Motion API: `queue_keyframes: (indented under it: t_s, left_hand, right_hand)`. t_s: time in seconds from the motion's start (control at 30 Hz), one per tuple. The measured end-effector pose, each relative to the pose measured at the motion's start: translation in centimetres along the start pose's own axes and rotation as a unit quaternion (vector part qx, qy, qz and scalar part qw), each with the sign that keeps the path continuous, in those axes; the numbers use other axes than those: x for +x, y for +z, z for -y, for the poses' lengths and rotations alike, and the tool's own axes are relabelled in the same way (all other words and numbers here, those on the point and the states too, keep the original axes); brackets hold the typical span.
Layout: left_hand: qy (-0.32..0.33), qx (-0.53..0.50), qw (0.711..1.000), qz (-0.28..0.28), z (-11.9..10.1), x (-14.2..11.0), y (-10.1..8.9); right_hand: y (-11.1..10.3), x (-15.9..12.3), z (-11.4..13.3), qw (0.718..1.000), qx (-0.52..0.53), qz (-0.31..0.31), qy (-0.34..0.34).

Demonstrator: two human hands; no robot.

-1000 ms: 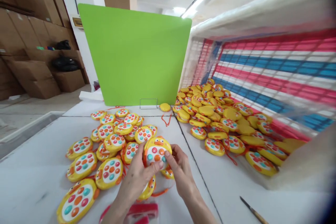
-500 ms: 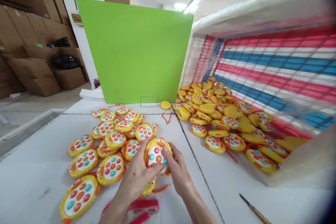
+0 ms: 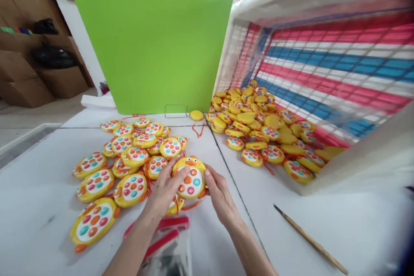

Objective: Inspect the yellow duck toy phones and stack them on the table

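Between my two hands is a yellow duck-shaped toy [image 3: 191,181], its white belly of coloured round buttons facing up toward me. My left hand [image 3: 168,187] grips its left side, thumb lying over the buttons. On the right edge, the thumb and fingers of my right hand [image 3: 218,189] close on the same toy. Below it, another duck toy [image 3: 174,206] with an orange cord is partly hidden by my left hand. Clear bags with pink-red edges [image 3: 174,241] lie under and beside my left forearm.
Several duck toys [image 3: 131,190] are spread on the white table to the left. A large heap of them [image 3: 246,118] spills from a mesh-sided enclosure [image 3: 323,64] at right. A wooden-handled pointed tool [image 3: 310,239] lies front right. A green board [image 3: 148,39] stands behind.
My right thumb has moved off the buttons to the toy's edge, while my left thumb has shifted up across its face. My view has tilted down, showing more of the bags and the wooden-handled tool.
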State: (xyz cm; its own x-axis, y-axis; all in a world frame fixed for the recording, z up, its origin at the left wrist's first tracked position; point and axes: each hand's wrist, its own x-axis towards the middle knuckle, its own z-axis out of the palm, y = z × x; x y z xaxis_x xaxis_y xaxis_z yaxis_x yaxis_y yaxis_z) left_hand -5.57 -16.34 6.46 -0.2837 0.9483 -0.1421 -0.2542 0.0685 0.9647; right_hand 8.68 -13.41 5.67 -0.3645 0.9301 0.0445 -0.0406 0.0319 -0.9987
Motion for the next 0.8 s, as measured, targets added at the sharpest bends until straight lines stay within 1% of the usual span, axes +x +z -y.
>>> queue_keyframes:
  t_s: [0.07,0.1,0.2,0.3,0.4,0.47,0.53,0.57,0.63,0.67,0.73,0.8]
  left_hand:
    - [0.002,-0.013,0.999,-0.038,0.3,0.3,0.0]
    - [0.003,-0.016,0.999,-0.036,0.4,0.4,0.0]
    - [0.011,-0.005,1.000,0.017,0.2,0.6,-0.2]
    - [0.025,0.035,0.997,0.059,-0.1,0.4,-0.3]
    - [0.038,0.052,0.996,0.069,-0.3,0.1,-0.2]
    - [0.033,0.030,0.995,0.084,-0.5,-0.1,-0.1]
    - [0.031,0.008,0.996,0.088,-0.9,-0.1,-0.2]
    - [0.035,0.006,0.996,0.078,-1.1,0.0,-0.4]
    - [0.059,0.021,0.997,0.041,-1.5,0.2,-1.0]
    - [0.074,0.033,0.996,0.022,-1.6,0.3,-1.3]
    - [0.102,0.053,0.993,-0.002,-1.7,0.5,-1.9]
    - [0.121,0.062,0.991,-0.019,-1.9,0.6,-2.3]
  right_hand:
    - [0.0,-0.4,0.0,1.000,0.013,0.016,0.000]
    - [0.0,-0.6,-0.1,0.999,0.028,0.021,0.000]
    - [0.2,-0.7,-0.6,0.997,0.077,0.008,0.006]
    - [0.6,-0.4,-0.9,0.992,0.126,-0.017,0.024]
    - [0.7,0.0,-0.5,0.989,0.143,-0.033,0.019]
    - [0.3,0.6,-0.2,0.989,0.137,-0.043,0.016]
    - [-0.4,1.2,-0.2,0.986,0.145,-0.076,0.021]
    - [-0.9,1.6,-0.4,0.982,0.155,-0.106,0.027]
    - [-1.7,2.4,-1.3,0.969,0.170,-0.174,0.044]
    - [-1.9,2.8,-1.9,0.964,0.168,-0.197,0.052]
    - [-1.7,3.8,-2.8,0.966,0.148,-0.203,0.065]
    - [-1.0,5.1,-3.2,0.974,0.125,-0.176,0.067]
